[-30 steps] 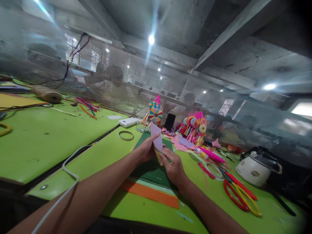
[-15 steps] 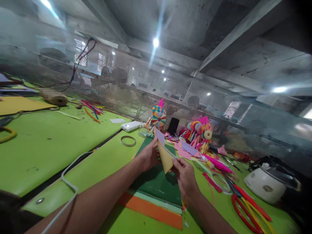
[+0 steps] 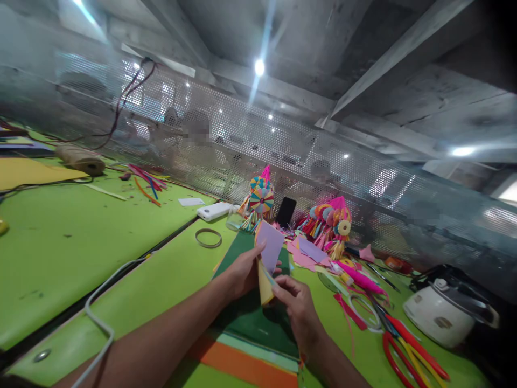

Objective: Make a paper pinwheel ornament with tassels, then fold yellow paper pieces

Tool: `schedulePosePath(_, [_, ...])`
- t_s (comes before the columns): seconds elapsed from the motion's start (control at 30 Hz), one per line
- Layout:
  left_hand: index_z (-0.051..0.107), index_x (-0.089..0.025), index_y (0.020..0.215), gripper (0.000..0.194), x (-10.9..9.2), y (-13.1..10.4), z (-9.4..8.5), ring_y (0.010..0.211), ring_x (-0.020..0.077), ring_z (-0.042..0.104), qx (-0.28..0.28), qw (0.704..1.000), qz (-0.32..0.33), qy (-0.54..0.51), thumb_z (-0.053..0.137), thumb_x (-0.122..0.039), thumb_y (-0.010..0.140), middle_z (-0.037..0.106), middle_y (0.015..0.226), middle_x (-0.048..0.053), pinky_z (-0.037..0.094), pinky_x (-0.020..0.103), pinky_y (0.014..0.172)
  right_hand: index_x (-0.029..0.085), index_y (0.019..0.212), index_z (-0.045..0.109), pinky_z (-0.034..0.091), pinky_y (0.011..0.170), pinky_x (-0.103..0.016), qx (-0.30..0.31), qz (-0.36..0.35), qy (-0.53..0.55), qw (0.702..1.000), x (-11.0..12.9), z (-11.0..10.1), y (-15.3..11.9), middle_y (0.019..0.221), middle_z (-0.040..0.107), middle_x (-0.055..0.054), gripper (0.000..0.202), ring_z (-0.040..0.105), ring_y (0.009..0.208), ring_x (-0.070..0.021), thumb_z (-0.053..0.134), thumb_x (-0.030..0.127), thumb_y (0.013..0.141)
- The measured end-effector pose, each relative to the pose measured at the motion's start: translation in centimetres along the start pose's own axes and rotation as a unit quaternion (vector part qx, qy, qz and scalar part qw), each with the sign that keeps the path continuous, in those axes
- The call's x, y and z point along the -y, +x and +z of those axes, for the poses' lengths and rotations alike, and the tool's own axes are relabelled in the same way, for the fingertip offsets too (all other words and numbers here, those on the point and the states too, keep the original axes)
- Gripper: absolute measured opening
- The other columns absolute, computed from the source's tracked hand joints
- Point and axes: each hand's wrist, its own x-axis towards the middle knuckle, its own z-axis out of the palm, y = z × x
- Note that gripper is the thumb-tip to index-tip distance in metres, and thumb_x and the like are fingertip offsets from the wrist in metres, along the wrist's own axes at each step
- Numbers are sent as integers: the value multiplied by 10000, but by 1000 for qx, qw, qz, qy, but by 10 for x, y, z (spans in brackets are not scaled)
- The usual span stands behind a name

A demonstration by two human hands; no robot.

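My left hand [image 3: 244, 269] is closed on the left edge of a few layered paper sheets [image 3: 270, 245], lilac on the face with yellow behind. My right hand [image 3: 297, 304] pinches the lower end of the sheets, where a yellow part [image 3: 265, 288] curls forward. Both hands are above a dark green sheet [image 3: 242, 318], which lies over pale green and orange sheets [image 3: 242, 362]. Some fingers of my left hand are hidden behind the paper.
Red and yellow-handled scissors [image 3: 404, 355] lie right, near a white rice cooker [image 3: 438, 312]. Colourful tasselled paper ornaments [image 3: 262, 199], a black phone [image 3: 286, 212] and paper scraps [image 3: 309, 253] sit at the back. A white cable [image 3: 99, 323] crosses the left side.
The held sheets have turned so more of the lilac face shows, and the yellow end now curls. My right hand has moved slightly down. The view has shifted a little.
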Motion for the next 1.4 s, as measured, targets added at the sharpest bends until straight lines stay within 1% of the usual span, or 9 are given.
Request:
schedulePosePath(0.1, [589,-77,1034,546,-1,-3,3,743,247,640,-6,1000,-11,12,515,-561,791,672,889,159,503,342,691,159,769,677,449,611,-269,42,6,-14,999,2,4,-1,671,626,-30,222,555,613,-147,654,378,741])
schedulePosePath(0.17, [607,-71,1008,572,-2,-6,5,636,226,630,3,999,-38,28,509,-587,782,678,818,147,500,325,588,157,761,675,455,597,-267,33,0,-28,999,1,4,2,672,630,-35,270,563,609,-150,642,424,744])
schedulePosePath(0.27, [630,-54,972,583,-2,-12,12,552,185,609,2,998,-46,42,515,-591,778,680,762,135,498,294,542,149,717,653,435,521,-240,-78,-5,-80,994,2,-5,10,622,603,-25,350,549,561,-138,607,494,757])
schedulePosePath(0.37, [620,-69,1032,567,-1,-18,22,689,205,656,9,998,-28,49,542,-570,777,689,875,147,527,296,636,156,676,610,385,457,-218,-207,-16,-140,968,6,-25,21,548,556,7,383,511,493,-119,614,535,733])
schedulePosePath(0.47, [584,-109,1115,570,2,-22,28,837,243,667,49,996,-36,58,546,-569,779,674,997,150,536,319,698,166,627,571,355,440,-213,-251,-41,-173,951,12,-44,28,503,516,30,381,469,449,-102,623,532,723])
schedulePosePath(0.7, [536,-167,1190,549,2,-28,33,845,237,675,67,994,-52,72,583,-527,777,687,979,123,535,296,677,169,565,520,322,447,-211,-213,-69,-176,958,20,-54,28,473,476,39,367,418,440,-85,603,464,767])
schedulePosePath(0.9, [531,-159,1212,606,-2,-31,33,697,218,683,61,989,-109,82,588,-555,757,705,907,132,523,274,593,169,585,515,322,437,-211,-195,-52,-154,967,15,-56,29,482,501,33,344,437,436,-89,612,451,756])
schedulePosePath(1.1, [575,-137,1162,551,-1,-30,33,652,208,673,45,991,-101,72,607,-509,756,712,862,121,509,273,596,170,551,508,332,434,-214,-187,-49,-180,964,11,-56,30,454,503,26,374,433,414,-88,580,464,772])
schedulePosePath(1.4, [648,-76,1005,359,1,-28,32,600,204,657,9,996,-61,70,618,-316,741,715,765,117,502,286,636,179,529,494,341,447,-222,-175,-47,-195,964,7,-59,29,436,484,34,365,428,416,-96,569,440,773])
